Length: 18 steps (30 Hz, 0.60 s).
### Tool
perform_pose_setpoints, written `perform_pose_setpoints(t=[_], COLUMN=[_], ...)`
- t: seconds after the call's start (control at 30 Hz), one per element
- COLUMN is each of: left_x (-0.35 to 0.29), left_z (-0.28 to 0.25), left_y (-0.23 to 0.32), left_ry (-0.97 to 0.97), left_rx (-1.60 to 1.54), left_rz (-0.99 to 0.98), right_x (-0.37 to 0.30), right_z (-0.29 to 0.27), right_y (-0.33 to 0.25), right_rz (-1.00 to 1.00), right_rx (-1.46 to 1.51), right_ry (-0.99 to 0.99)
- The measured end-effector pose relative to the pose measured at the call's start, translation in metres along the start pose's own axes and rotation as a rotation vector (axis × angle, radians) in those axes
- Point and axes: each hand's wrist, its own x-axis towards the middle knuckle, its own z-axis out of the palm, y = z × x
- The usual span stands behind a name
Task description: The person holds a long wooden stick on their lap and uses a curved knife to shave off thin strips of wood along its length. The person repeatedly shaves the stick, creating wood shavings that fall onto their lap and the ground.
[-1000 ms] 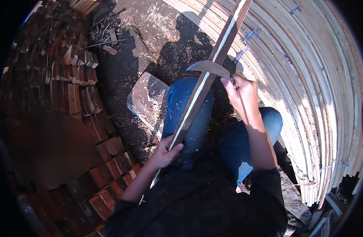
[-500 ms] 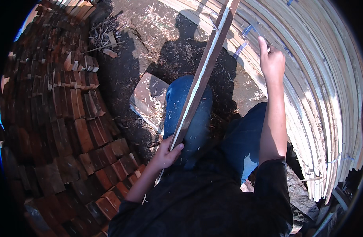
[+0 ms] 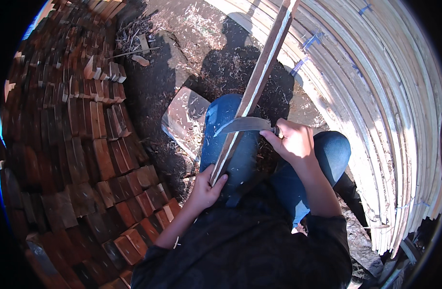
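My left hand is closed around the lower end of a long, narrow wooden strip, dark brown with a pale band along its length. The strip slants up and to the right over my left knee. In my right hand is the handle of a curved knife, mostly hidden by the fingers. Its grey blade crosses the strip above my left hand, the tip pointing left. Whether the edge bites into the wood, I cannot tell.
Stacked brown wooden blocks fill the left side. Long pale wooden strips, some tied with blue bands, curve along the right. Shavings cover the dark ground. A flat board lies by my left knee, and wood scraps lie farther off.
My right hand has come down and left from beside the pale strips, bringing the knife blade onto the wooden strip. My left hand keeps its hold, and the right knee shows more.
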Motion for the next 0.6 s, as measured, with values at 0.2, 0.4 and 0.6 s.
perform_pose_setpoints(t=[0.2, 0.4, 0.6], left_x=[-0.004, -0.002, -0.002], left_z=[0.003, 0.009, 0.009], left_y=[0.005, 0.018, 0.02], left_ry=[0.032, 0.077, 0.086], left_rx=[0.228, 0.254, 0.277], left_rz=[0.0, 0.043, 0.041], right_x=[-0.026, -0.027, -0.012], right_z=[-0.003, -0.006, -0.011], right_y=[-0.01, -0.012, 0.001], right_rz=[0.071, 0.001, -0.105], right_rx=[-0.04, -0.114, -0.253], right_ry=[-0.048, -0.07, -0.007])
